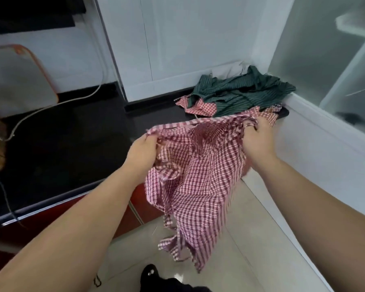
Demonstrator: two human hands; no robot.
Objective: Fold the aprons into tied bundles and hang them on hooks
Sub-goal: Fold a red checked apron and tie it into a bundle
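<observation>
Head view: a person holds a red checked apron [194,175] in the air over the front edge of the black tabletop [72,133], between both hands. The left hand [142,153] grips the upper edge at its left end, fingers [151,140] curled into bunched cloth. The right hand [259,142] grips the same edge at its right end, fingers curled round a gathered fold, possibly a strap; blur prevents confirmation.

The held edge runs roughly level from left to right between the hands, sagging slightly in the middle. The body of the apron hangs down from it toward the tiled floor [230,260], crumpled and not squared. Both hands are already on the cloth, so neither has to reach.

Judgement: folding is not yet begun, and the next move calls for spreading the apron flat along that held edge.

Beyond the right hand, a pile lies on the tabletop in the corner: a green striped apron [240,89] on top of a second checked apron [200,108]. No hooks are in view.
</observation>
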